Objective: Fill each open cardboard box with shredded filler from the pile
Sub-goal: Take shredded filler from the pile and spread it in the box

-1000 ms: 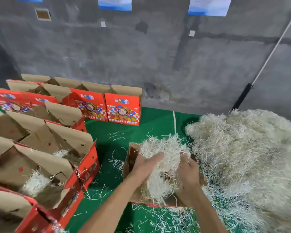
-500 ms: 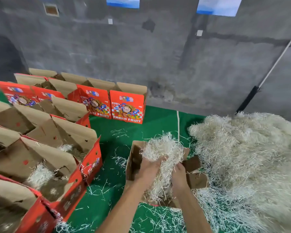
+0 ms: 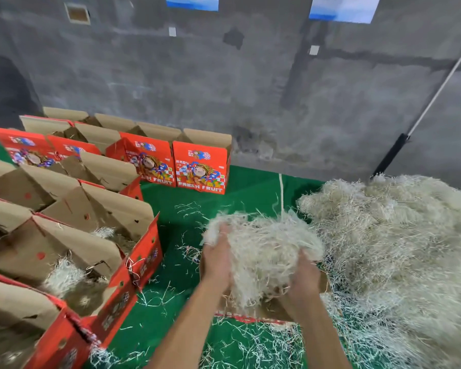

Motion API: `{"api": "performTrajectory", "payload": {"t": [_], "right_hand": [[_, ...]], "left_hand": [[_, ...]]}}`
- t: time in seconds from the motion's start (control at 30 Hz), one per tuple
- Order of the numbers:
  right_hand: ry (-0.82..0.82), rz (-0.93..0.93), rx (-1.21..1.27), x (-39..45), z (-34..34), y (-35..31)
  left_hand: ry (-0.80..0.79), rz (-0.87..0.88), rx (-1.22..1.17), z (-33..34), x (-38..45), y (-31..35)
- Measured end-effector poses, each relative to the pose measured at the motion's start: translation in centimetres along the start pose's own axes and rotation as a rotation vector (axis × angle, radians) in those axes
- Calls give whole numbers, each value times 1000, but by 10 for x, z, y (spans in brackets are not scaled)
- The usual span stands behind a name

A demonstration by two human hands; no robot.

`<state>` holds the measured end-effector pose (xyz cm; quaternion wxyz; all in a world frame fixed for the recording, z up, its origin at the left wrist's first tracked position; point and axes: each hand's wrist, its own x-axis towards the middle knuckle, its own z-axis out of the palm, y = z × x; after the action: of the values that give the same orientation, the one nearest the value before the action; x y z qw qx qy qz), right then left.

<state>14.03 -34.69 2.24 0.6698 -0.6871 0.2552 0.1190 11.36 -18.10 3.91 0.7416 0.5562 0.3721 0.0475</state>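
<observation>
A big clump of pale shredded filler (image 3: 264, 251) sits between my two hands over an open cardboard box (image 3: 266, 311) on the green mat. My left hand (image 3: 217, 258) grips the clump's left side and my right hand (image 3: 302, 275) cups its lower right. The clump hides most of the box; only its brown flaps and red front edge show. The large filler pile (image 3: 394, 243) lies right beside it on the right.
Rows of open red fruit boxes (image 3: 96, 251) stand at the left, the near ones with some filler inside. Two more boxes (image 3: 201, 169) stand by the grey wall. Loose strands litter the green mat (image 3: 171, 294). A pole (image 3: 399, 147) leans at the right.
My hands have spread wider and lifted a larger, fluffier clump above the box. The box flaps seen at the right half a second ago are now covered.
</observation>
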Motion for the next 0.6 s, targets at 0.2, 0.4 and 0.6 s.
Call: {"api": "performTrajectory", "payload": {"t": [0.2,0.4,0.6], "right_hand": [[-200,-35,241,-12,-10,-12],[5,-133,-54,4,-8,-14],[-30,-107,78,5,-3,-5]], "left_hand": [[-139,60,193,-3,3,11],[-106,112,169,-8,16,4],[-170,-45,67,-11,15,19]]}}
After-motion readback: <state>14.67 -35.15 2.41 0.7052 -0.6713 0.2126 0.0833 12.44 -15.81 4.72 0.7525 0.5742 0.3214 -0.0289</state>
